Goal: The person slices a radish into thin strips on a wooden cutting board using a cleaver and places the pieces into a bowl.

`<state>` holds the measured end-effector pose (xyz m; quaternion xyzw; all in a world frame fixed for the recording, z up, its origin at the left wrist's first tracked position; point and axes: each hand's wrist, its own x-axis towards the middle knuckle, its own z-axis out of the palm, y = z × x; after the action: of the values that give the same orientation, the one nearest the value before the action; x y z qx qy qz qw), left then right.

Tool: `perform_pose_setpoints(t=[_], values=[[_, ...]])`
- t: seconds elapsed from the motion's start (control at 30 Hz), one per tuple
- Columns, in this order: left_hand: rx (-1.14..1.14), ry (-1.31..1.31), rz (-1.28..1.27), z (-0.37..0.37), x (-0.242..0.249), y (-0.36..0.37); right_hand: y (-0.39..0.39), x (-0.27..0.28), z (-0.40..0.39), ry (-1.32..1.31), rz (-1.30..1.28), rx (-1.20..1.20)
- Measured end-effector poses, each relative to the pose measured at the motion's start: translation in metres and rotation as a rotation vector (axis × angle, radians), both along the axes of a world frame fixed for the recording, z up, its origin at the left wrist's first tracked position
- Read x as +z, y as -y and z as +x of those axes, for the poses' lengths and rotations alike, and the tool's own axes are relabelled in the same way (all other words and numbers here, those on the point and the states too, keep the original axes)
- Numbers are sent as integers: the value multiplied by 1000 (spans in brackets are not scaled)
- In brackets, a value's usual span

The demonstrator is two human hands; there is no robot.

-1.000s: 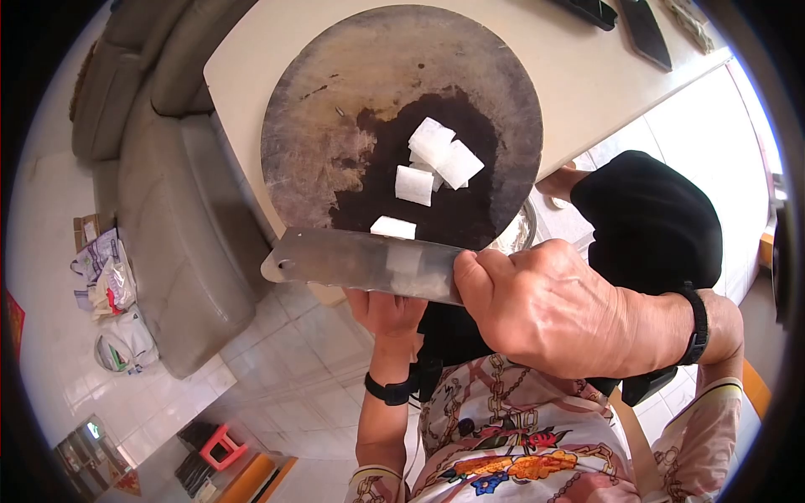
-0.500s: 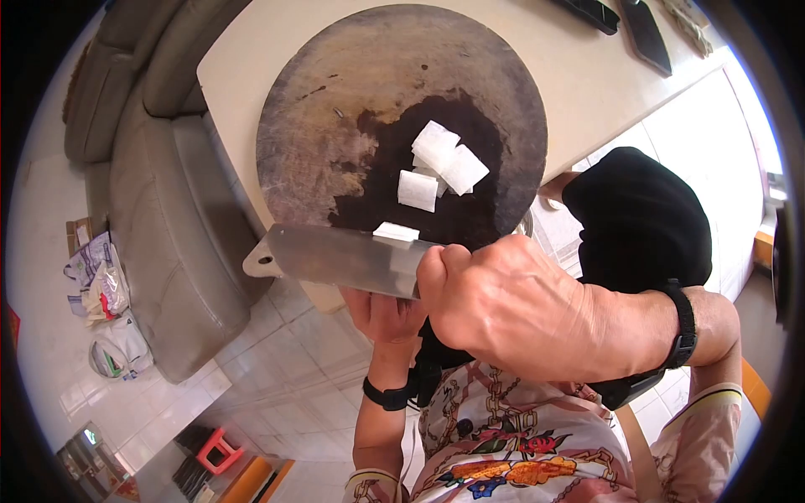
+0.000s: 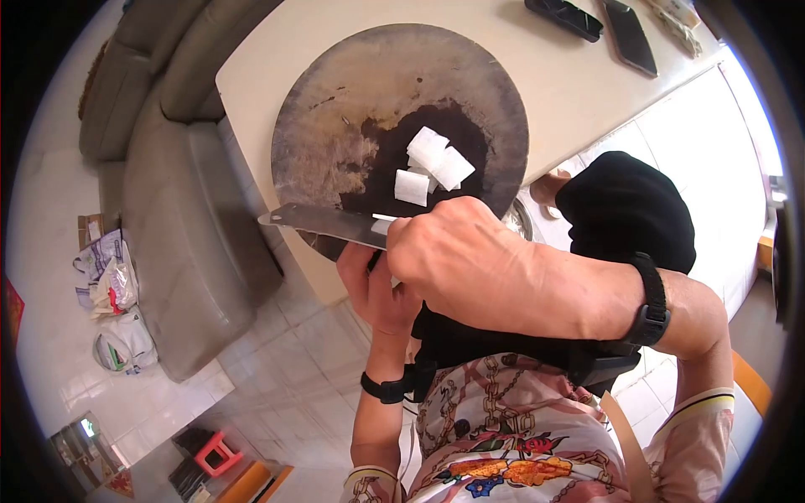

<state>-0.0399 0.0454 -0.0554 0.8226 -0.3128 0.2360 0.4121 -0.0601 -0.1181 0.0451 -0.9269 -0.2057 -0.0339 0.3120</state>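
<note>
My right hand (image 3: 440,251) is closed around the handle end of a cleaver (image 3: 327,224), its broad blade tilted and pointing left over the near edge of a round wooden chopping block (image 3: 314,126). Against the blade, close to my right knuckles, shows a thin white piece (image 3: 383,219). Below the blade is my left hand (image 3: 373,293), its fingers bent up and drawn in; the blade and my right hand hide the fingertips and whatever they grip. Several flat white squares of food (image 3: 411,186) lie in an overlapping pile on the dark wet patch of the block.
The block stands on a cream table (image 3: 251,75). A black case (image 3: 566,17) and a phone (image 3: 631,38) lie at its far right. To the left is a grey leather sofa (image 3: 180,251), with bags (image 3: 113,277) on the floor beyond. My black-clad knee (image 3: 629,210) is at the right.
The cleaver has turned so its flat shows narrower, and both hands sit slightly higher and further left. More of my left hand shows. The whole view has shifted a little. The white pile stays put.
</note>
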Motion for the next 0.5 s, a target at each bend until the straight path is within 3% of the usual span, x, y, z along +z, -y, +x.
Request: perform_pose_setpoints(t=[0.2, 0.27, 0.5], values=[[-17, 171, -12, 8, 4, 7, 15, 2, -5, -11, 86, -74], [-17, 177, -25, 9, 4, 9, 21, 3, -9, -89, 59, -109], [-14, 151, -45, 9, 5, 12, 29, -1, -8, -5, 28, -175]])
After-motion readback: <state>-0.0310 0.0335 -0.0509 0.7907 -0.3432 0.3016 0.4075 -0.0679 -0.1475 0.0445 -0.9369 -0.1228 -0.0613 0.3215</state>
